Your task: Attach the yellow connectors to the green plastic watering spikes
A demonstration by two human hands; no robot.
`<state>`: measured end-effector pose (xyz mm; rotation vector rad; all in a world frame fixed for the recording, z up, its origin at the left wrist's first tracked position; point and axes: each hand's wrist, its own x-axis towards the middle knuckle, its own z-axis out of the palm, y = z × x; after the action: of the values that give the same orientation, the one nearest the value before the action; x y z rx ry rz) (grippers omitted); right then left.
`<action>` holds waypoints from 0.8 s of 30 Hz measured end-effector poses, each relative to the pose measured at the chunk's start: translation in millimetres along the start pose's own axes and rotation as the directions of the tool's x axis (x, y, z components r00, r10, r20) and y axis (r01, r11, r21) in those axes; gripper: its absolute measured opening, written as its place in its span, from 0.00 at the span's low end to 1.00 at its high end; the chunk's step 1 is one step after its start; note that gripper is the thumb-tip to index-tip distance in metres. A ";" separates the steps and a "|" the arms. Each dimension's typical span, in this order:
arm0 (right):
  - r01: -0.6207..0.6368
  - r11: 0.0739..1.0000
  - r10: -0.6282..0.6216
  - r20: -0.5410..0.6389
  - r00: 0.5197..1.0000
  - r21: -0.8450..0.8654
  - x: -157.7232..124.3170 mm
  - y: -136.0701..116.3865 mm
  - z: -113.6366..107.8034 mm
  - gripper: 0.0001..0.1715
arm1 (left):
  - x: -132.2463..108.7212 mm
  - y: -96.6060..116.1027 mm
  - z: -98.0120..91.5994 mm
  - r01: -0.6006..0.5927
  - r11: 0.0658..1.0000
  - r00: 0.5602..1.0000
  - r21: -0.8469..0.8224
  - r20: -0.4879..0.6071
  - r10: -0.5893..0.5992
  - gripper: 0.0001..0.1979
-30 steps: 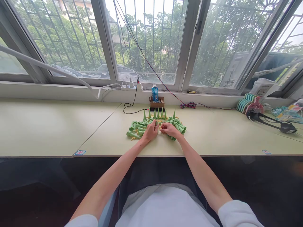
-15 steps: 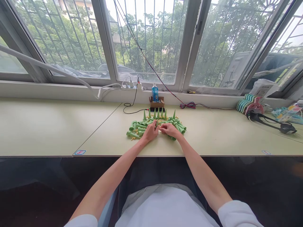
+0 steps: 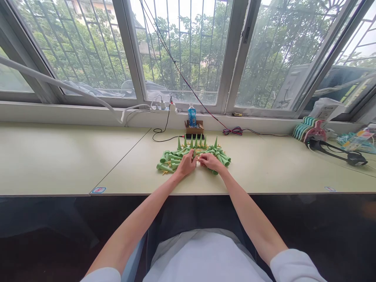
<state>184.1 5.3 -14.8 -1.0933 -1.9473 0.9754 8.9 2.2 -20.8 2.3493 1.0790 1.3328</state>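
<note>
Over the table's middle, my left hand (image 3: 187,163) is closed round a green cone-shaped plastic spike (image 3: 194,153), of which only a bit shows between the fingers. My right hand (image 3: 210,161) is beside it, thumb and fingers pinched together at a small yellow part, mostly hidden by the fingertips. Around both hands lies a heap of green spikes (image 3: 224,158), many on their sides, with small yellow T-shaped pieces (image 3: 166,172) among them. Behind the heap, several spikes (image 3: 185,141) stand upright in a row, points up, with yellow pieces near their bases.
A blue-labelled bottle (image 3: 192,116) and a small cardboard box (image 3: 199,129) stand behind the spikes, near a black phone-like slab (image 3: 199,136). Cables (image 3: 234,131) run along the back. Hangers (image 3: 315,129) and a black headset (image 3: 337,152) lie at the right.
Both hands hold almost the same place, with my right fingertips shifted very slightly to the right. The spikes stay as they were; the view has moved a touch.
</note>
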 end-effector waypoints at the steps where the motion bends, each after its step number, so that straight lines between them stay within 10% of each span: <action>1: -0.002 1.000 0.002 0.001 1.000 -0.004 0.4 1.0 -0.1 0.14 | 0.1 -0.2 0.0 0.000 1.000 1.000 -0.001 -0.001 0.000 0.04; 24: -0.006 0.998 0.006 -0.012 1.000 -0.066 2.7 6.4 0.2 0.14 | 0.8 0.2 0.4 -0.007 1.000 1.000 -0.012 -0.027 0.006 0.04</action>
<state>185.2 9.9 -19.9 -1.1398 -1.9806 0.9117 9.6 2.6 -20.4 2.3345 1.0685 1.3735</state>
